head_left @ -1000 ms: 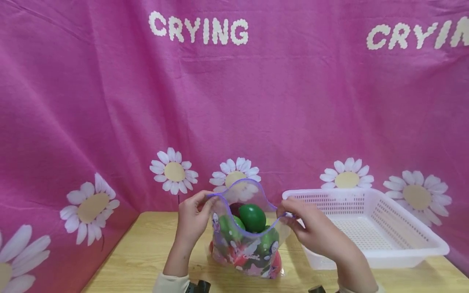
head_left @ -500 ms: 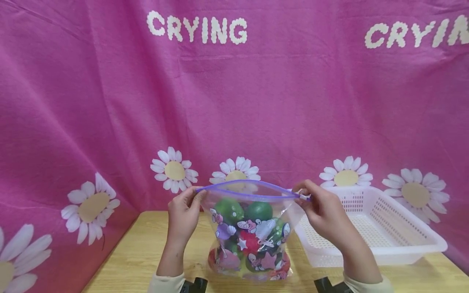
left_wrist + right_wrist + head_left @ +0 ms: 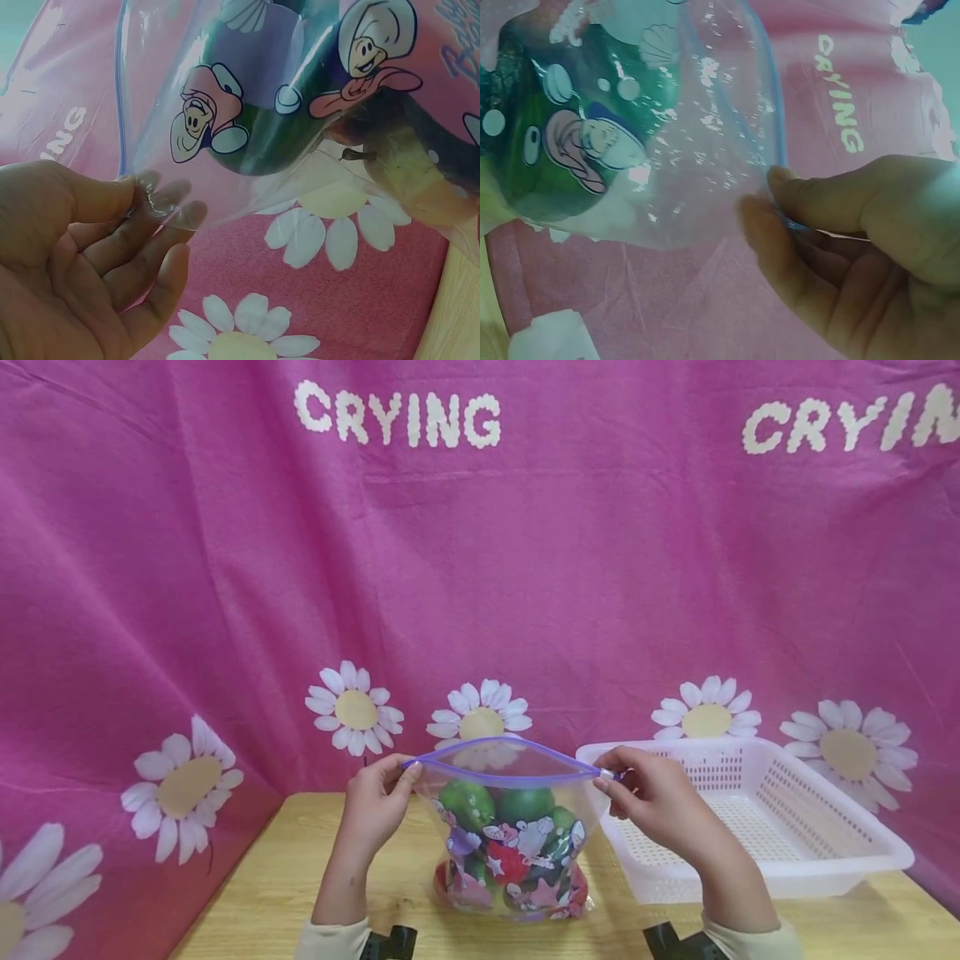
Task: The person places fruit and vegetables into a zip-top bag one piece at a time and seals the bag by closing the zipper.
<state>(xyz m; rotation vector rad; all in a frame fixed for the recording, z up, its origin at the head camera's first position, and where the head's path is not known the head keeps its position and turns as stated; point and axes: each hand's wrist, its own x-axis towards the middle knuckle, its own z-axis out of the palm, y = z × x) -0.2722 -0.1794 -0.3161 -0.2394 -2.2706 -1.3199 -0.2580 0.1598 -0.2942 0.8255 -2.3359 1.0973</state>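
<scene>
A clear zip bag (image 3: 510, 780) with a purple zip edge and printed cartoon figures stands on the table. Through its film show several green fruits (image 3: 467, 804) and red ones lower down. In the left wrist view a yellowish fruit (image 3: 412, 169) with a stem lies near the bottom. My left hand (image 3: 377, 810) pinches the left end of the zip edge between thumb and fingers. At the right end, by a pale slider (image 3: 606, 774), my right hand (image 3: 663, 797) pinches the edge. Between the hands the bag's mouth gapes narrowly.
A white perforated plastic basket (image 3: 787, 878) stands on the wooden table (image 3: 262, 893) to the right, close behind my right hand. A pink cloth (image 3: 585, 568) with daisies and lettering hangs behind and at the left.
My hands have moved apart, stretching the bag's wide round mouth into a narrow slit. Over the last half second both hands and the zip edge have sunk slightly.
</scene>
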